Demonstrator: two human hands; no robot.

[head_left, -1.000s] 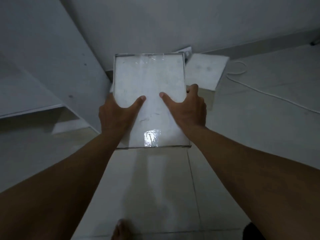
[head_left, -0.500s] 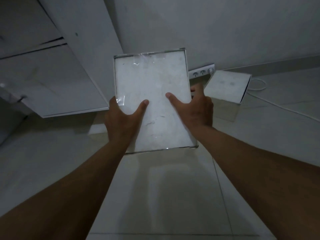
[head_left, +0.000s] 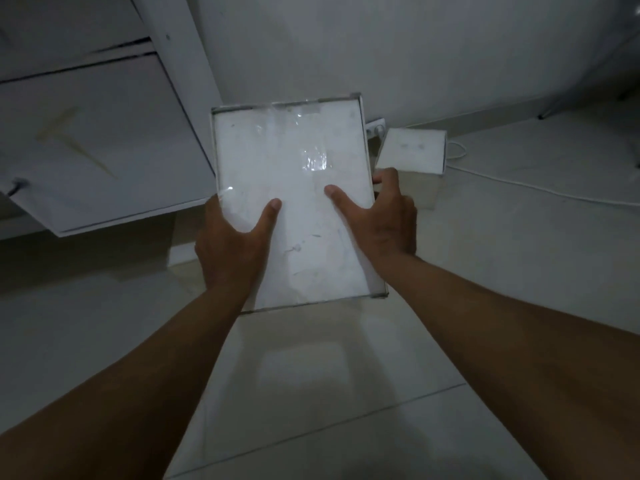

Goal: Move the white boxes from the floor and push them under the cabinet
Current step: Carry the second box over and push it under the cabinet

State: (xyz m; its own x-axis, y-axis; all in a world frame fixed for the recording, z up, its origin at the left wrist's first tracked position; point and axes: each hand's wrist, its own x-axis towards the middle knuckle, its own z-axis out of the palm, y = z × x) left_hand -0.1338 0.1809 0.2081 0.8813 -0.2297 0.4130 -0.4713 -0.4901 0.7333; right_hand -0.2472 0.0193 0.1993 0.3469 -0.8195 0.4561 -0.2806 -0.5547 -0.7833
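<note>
A flat white box [head_left: 298, 174] with clear tape on its top is held in the air above the tiled floor. My left hand [head_left: 232, 247] grips its left side, thumb lying on the top face. My right hand [head_left: 384, 220] grips its right side, thumb on top and fingers wrapped round the edge. A second, smaller white box [head_left: 412, 150] stands on the floor by the wall, just right of the held one. The white cabinet [head_left: 93, 133] hangs at the left, with a dark gap beneath its bottom edge.
A white power strip [head_left: 375, 128] lies by the wall behind the held box. A white cable [head_left: 540, 192] runs across the floor to the right. The grey wall [head_left: 381, 46] closes off the back. Pale floor tiles [head_left: 346, 393] spread below my arms.
The box has lifted off the floor in both hands and tilted slightly. The view has swung left, bringing the cabinet front and its lower edge into sight.
</note>
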